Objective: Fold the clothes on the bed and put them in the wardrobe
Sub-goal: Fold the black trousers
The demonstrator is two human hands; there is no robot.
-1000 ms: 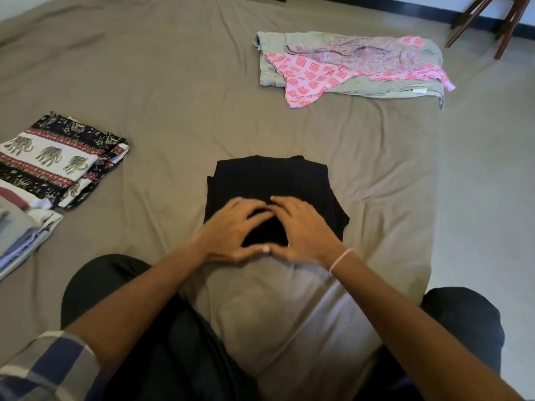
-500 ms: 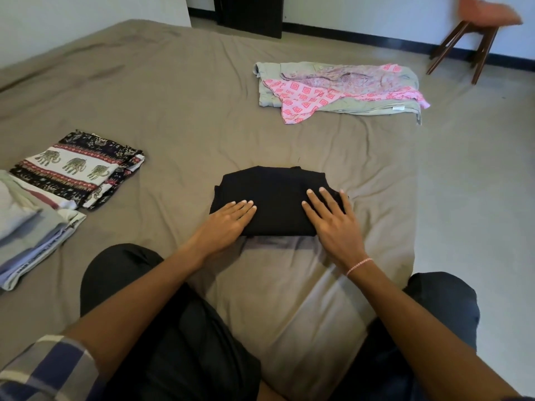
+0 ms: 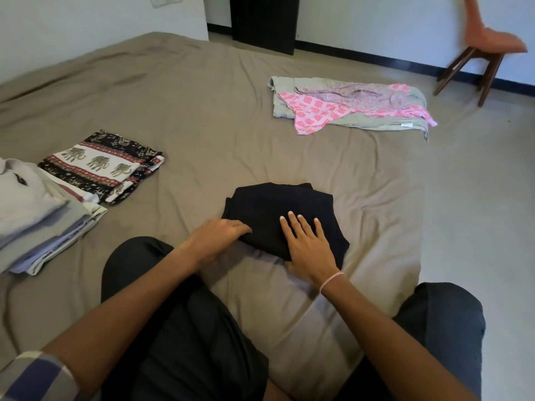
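Note:
A folded black garment (image 3: 269, 206) lies on the brown bed sheet (image 3: 202, 111) just in front of my knees. My left hand (image 3: 220, 235) touches its near left edge, fingertips against the cloth. Flat on top of the garment's near right part lies my right hand (image 3: 307, 244), fingers straight and spread, thumb at the near edge. Further back on the right, a heap of unfolded clothes (image 3: 347, 105), pink patterned pieces over a pale green one, is spread out.
A folded elephant-print cloth (image 3: 101, 166) and a stack of folded grey and white clothes (image 3: 31, 209) sit at the left. The bed's right edge drops to the floor (image 3: 477, 198). A wooden chair (image 3: 486, 44) stands far right. A dark door or cabinet (image 3: 263, 21) is at the back wall.
Both hands had pressed the near fold together, then slid apart. Now my left hand is at the left edge and my right hand has moved further onto the top. The view has tilted up.

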